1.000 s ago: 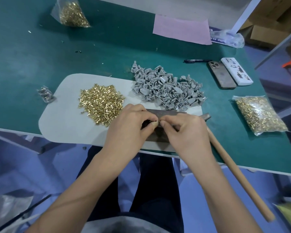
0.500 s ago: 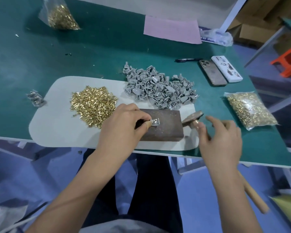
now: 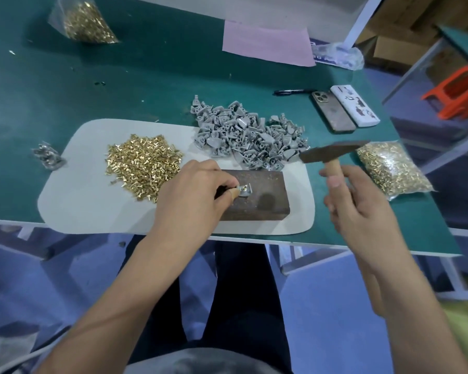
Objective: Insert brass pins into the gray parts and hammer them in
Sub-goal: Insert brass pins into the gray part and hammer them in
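My left hand (image 3: 192,193) pinches a small gray part (image 3: 245,189) with a brass pin in it and holds it down on the dark metal block (image 3: 265,197). My right hand (image 3: 360,206) grips the wooden handle of a hammer (image 3: 333,152), whose dark head hangs in the air to the right of and above the block. A heap of loose brass pins (image 3: 143,163) lies on the white mat (image 3: 92,206) to the left. A pile of gray parts (image 3: 249,136) lies behind the block.
A bag of brass pins (image 3: 389,168) lies at the right, another bag of pins (image 3: 84,20) at the far left. Two phones (image 3: 343,109), a pen (image 3: 292,91) and a pink sheet (image 3: 268,44) lie further back. A small bag of finished parts (image 3: 48,156) sits left. The table edge (image 3: 335,244) runs close to me.
My right hand left the part, took hold of the hammer by its handle and raised it off the table. My left hand stays pinching the part on the block.
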Tool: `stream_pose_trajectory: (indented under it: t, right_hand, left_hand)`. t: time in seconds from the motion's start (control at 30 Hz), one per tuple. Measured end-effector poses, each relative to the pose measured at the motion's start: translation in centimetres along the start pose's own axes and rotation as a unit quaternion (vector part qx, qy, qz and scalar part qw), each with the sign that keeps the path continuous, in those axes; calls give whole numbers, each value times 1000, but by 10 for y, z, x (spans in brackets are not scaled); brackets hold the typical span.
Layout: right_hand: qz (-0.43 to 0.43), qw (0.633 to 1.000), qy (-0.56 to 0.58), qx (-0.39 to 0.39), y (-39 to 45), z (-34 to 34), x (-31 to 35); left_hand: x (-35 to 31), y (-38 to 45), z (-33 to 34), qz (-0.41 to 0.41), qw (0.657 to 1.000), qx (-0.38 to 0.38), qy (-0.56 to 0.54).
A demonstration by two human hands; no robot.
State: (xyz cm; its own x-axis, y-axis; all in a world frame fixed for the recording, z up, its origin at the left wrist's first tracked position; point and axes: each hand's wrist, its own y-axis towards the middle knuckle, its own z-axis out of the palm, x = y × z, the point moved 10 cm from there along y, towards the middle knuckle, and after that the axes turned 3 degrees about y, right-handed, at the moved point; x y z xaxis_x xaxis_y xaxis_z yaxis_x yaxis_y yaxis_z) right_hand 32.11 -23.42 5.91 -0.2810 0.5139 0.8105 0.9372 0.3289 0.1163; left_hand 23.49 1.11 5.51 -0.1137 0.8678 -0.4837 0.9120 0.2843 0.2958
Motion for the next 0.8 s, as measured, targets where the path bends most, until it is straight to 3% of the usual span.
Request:
stream_pose_trajectory:
  t: [0.13,0.23,0.37,0.53,0.67,0.8]
  right_hand:
    - [-62,991,-79,89,-8,36,37]
    - [-64,986,-142,63,-5,37,49]
    - [-93,985,-144,-30,-6,22,67]
    - [-76,956,-280,47,-11,52,64]
    - [-99,972,-200,-70,-14,26,74]
    - [-80,959,-273,14,-15,52,66]
  left_hand:
    - [-1,1,-1,4,1000,-3,10]
    - [0,1,-1,0,1000,-3,14]
    - [0,2,-2,-2,1000,-8,23]
    - [1,2,-1,-5,999,-10,35]
    - [3,3,0,-5,1000,-6,22]
    - [3,3,0,-7,1000,-2,23]
